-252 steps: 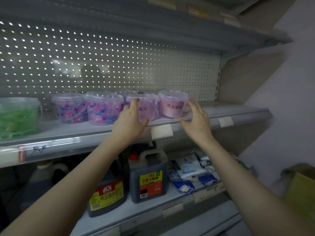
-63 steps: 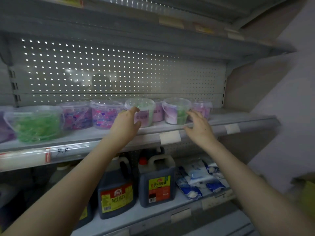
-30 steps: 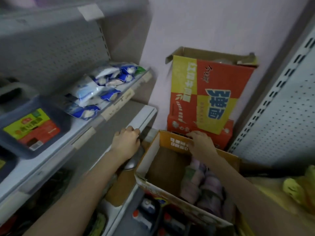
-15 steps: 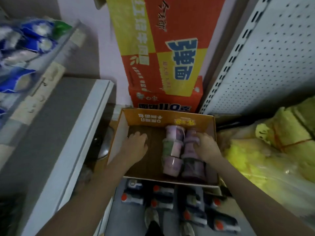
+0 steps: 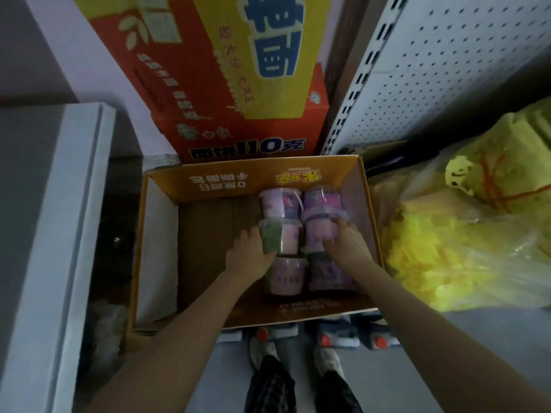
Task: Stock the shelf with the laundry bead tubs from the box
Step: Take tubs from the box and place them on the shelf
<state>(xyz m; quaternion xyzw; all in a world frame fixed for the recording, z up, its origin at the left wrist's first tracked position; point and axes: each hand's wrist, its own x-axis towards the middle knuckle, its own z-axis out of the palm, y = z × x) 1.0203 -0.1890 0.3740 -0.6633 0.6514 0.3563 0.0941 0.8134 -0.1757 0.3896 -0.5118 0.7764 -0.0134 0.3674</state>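
Observation:
An open orange cardboard box [image 5: 369, 216] sits on the floor below me, with several clear laundry bead tubs lying on their sides along its right half. My left hand [image 5: 249, 256] grips the middle left tub [image 5: 281, 236], which holds green and pink beads. My right hand [image 5: 347, 245] grips the middle right tub [image 5: 317, 235], pink with a clear lid. Two more tubs [image 5: 281, 202] lie behind these and two [image 5: 287, 277] in front, partly hidden by my hands.
A tall red and yellow carton [image 5: 226, 84] stands behind the box. The white lower shelf edge [image 5: 68, 234] runs down the left. A perforated shelf panel [image 5: 447, 70] and yellow plastic bags [image 5: 477, 234] fill the right. Red-capped jugs [image 5: 328, 338] and my shoes sit under the box's front.
I turned from the shelf down to the box. My left hand crossed the bare box floor to the green tub, and my right hand stayed on the pink tub beside it.

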